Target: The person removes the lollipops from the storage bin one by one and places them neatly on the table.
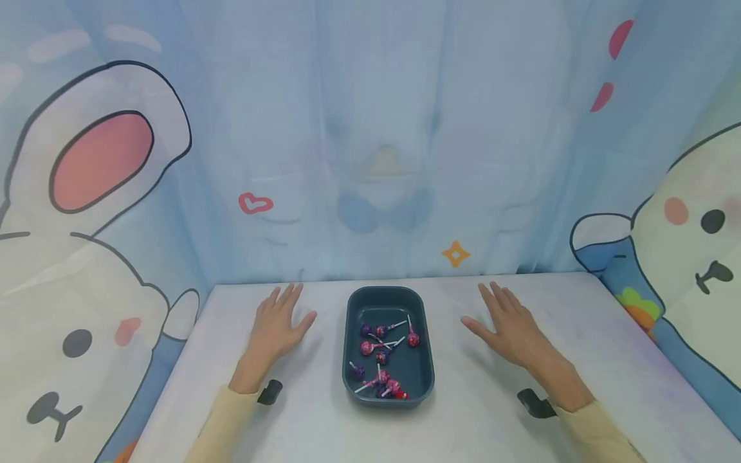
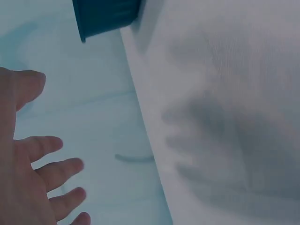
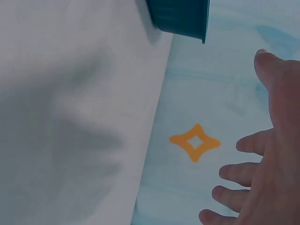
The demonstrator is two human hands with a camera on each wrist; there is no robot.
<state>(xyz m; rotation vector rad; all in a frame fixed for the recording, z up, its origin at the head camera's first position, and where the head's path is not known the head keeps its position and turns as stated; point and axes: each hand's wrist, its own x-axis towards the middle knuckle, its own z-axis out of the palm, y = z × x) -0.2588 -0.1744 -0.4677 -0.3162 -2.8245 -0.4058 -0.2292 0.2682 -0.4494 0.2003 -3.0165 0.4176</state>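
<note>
Several lollipops (image 1: 382, 357), purple, pink and red, lie in a dark blue-green tray (image 1: 386, 301) on the white desk (image 1: 469, 418). The tray sits between the left hand (image 1: 278, 328) and the right hand (image 1: 512, 331), well apart from the fingers (image 2: 61, 172) of both. Those fingers are spread wide, pointing toward the blue curtain (image 1: 382, 96), while each thumb (image 2: 30, 86) angles inward on the tray's side. Both bare hands hover above the desk.

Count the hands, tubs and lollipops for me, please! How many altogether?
Left hand and right hand: 2
Tub: 1
Lollipops: at least 10; some overlap, so I can't be exact
Total: at least 13
</note>
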